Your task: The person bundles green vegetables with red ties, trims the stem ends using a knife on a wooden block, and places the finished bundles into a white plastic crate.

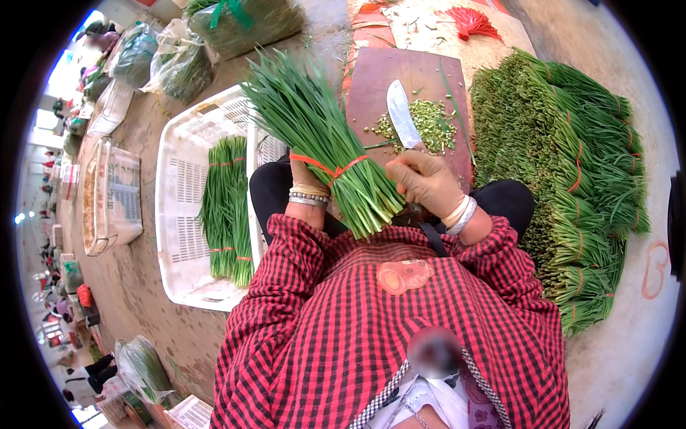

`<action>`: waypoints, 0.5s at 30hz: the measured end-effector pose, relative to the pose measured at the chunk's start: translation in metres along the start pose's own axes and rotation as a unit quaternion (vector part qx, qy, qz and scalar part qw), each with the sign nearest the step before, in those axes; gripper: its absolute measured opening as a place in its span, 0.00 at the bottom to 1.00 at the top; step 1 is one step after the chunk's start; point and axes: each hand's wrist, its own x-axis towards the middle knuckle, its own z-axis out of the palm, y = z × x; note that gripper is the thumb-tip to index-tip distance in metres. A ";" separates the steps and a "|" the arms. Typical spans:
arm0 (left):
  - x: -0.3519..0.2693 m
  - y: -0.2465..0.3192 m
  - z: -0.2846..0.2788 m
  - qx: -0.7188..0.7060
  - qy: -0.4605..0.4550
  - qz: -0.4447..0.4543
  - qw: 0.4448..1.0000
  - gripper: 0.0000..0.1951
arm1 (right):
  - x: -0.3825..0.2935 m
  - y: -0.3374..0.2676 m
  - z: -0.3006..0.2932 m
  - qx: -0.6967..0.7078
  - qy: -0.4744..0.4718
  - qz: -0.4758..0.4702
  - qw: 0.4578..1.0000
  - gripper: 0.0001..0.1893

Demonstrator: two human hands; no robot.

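Note:
A bundle of green Chinese chives (327, 139), tied with orange-red bands, tilts across in front of me with its pale cut ends toward my lap. My left hand (306, 179) grips it from beneath, its fingers mostly hidden by the leaves. In my right hand (426, 177) is the handle of a knife (403, 115), whose broad blade points away from me. Below the blade is a purple-brown cutting board (375, 75) strewn with chopped stem ends (437, 126). The right hand is close beside the bundle's cut ends; whether they touch is unclear.
A white plastic crate (174, 268) on my left holds tied chive bundles (228, 209). On my right lies a large pile of chive bundles (552, 177). Red ties (471, 24) lie beyond the board. Bagged greens (182, 64) and another crate (115, 198) stand farther left, with people in the distance.

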 end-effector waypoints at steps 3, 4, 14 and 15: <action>-0.006 0.004 -0.003 0.023 0.009 0.009 1.000 0.24 | 0.010 0.011 0.014 -0.098 -0.037 -0.005 0.994 0.10; -0.007 0.003 -0.005 0.021 0.009 0.009 1.000 0.24 | 0.012 0.015 0.016 -0.128 -0.022 -0.039 0.991 0.11; -0.006 0.013 -0.033 0.003 0.113 0.135 0.984 0.23 | 0.001 -0.022 0.009 0.179 0.065 -0.134 0.972 0.06; -0.007 0.011 -0.031 -0.031 0.076 0.146 0.986 0.23 | -0.003 -0.025 0.004 0.196 0.014 -0.146 0.970 0.06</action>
